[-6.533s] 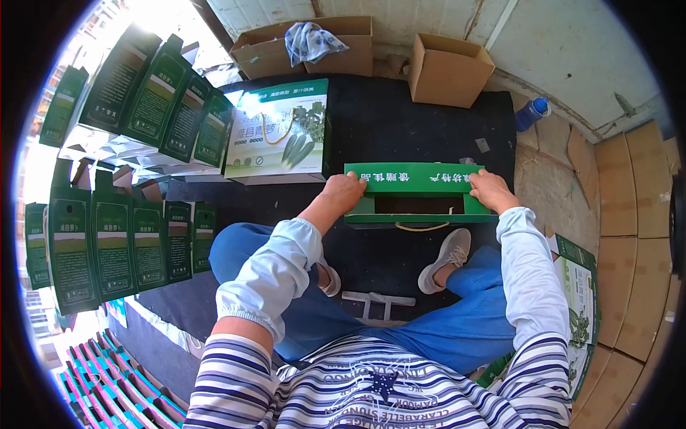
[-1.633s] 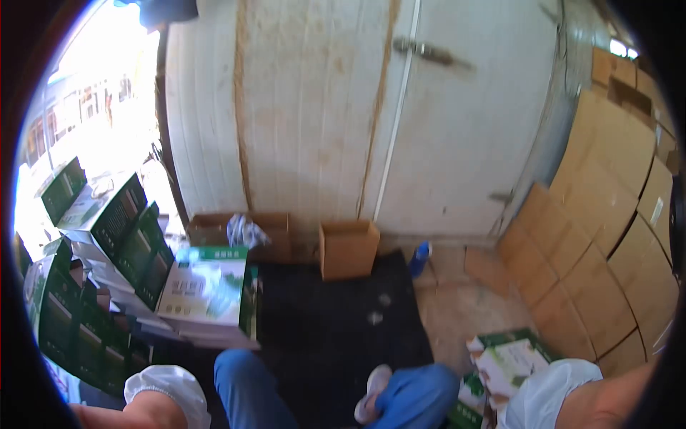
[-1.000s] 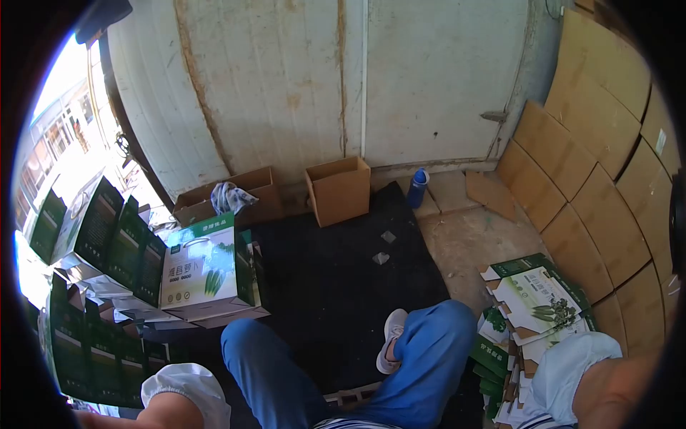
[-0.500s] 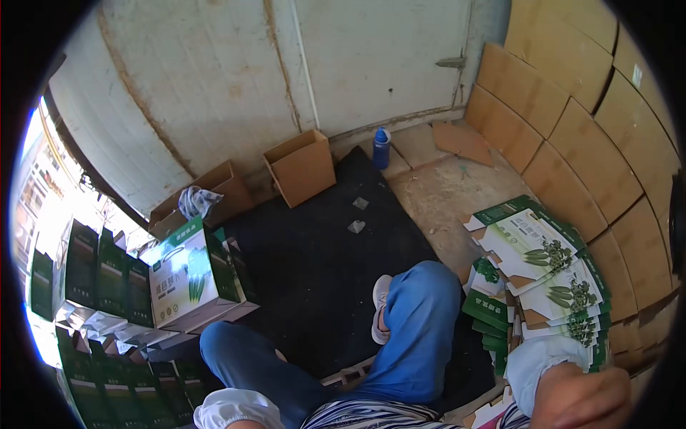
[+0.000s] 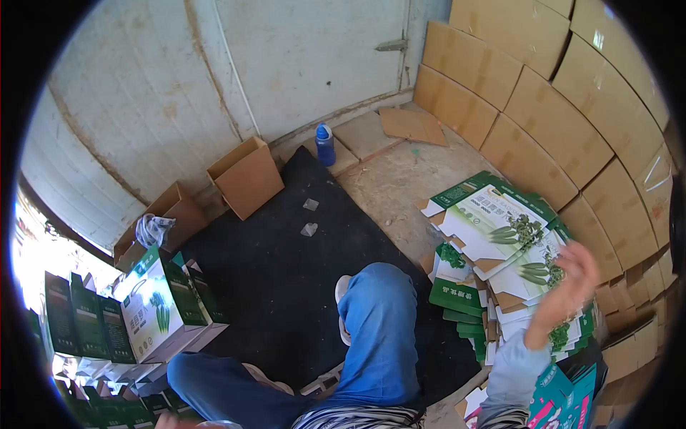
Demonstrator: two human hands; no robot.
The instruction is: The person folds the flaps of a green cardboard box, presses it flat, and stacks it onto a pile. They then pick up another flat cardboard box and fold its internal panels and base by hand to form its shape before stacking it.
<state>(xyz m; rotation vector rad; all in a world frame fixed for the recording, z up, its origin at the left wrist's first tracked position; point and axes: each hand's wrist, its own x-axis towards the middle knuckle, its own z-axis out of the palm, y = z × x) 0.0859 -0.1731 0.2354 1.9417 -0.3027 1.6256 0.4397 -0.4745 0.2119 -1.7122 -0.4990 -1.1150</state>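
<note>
Over the stack of flat green-and-white cartons (image 5: 471,222) on the right, my right hand (image 5: 568,286) reaches with its fingers apart and nothing held. My left hand (image 5: 171,420) shows only in part at the bottom edge, beside my knee and near the folded green-and-white boxes (image 5: 153,304) on the left; its fingers are mostly cut off. Teal and pink flat cartons (image 5: 564,393) lie below my right forearm.
Stacked brown boxes (image 5: 514,107) line the right wall. A blue bottle (image 5: 325,146) stands by the back wall near an open brown box (image 5: 246,179). Another brown box holds a cloth (image 5: 153,230). A black mat (image 5: 264,272) covers the floor.
The view has turned to the right. My right hand has moved up and forward over the flat cartons and its fingers have spread. Part of my left hand has come into view at the bottom.
</note>
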